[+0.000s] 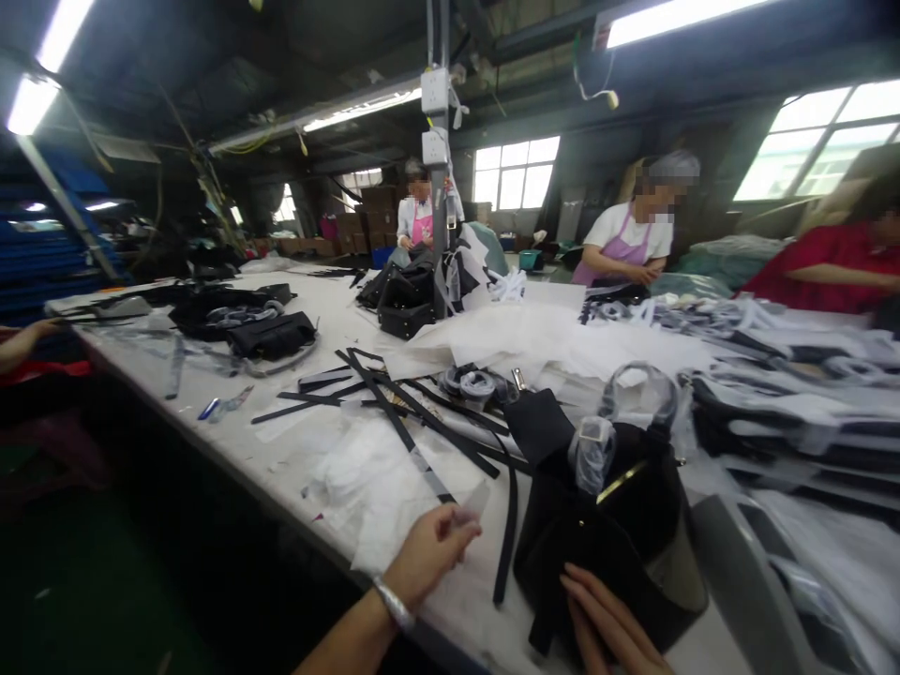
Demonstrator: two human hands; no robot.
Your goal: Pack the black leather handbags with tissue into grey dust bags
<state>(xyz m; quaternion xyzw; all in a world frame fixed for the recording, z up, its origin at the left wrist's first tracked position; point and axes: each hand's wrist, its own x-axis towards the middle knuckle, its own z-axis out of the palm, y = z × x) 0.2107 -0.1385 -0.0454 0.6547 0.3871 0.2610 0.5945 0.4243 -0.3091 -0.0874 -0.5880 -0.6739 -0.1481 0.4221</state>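
Note:
My left hand (430, 547), with a silver bracelet on the wrist, pinches a thin clear scrap of plastic film (470, 511) above the table's near edge. Beside it, my right hand (606, 623) lies with fingers stretched flat against the near side of a black handbag (619, 539). The bag has a gold bar clasp, and its handle is wrapped in clear plastic (594, 450). Black straps (414, 422) and crumpled white tissue paper (366, 487) lie just beyond my left hand.
A long white worktable (232, 441) carries more black bags (271, 335), straps and white paper. Wrapped bags are stacked at the right (787, 412). Three people work across the table, and another person's arm (24, 339) rests at the far left. A post (440, 150) rises mid-table.

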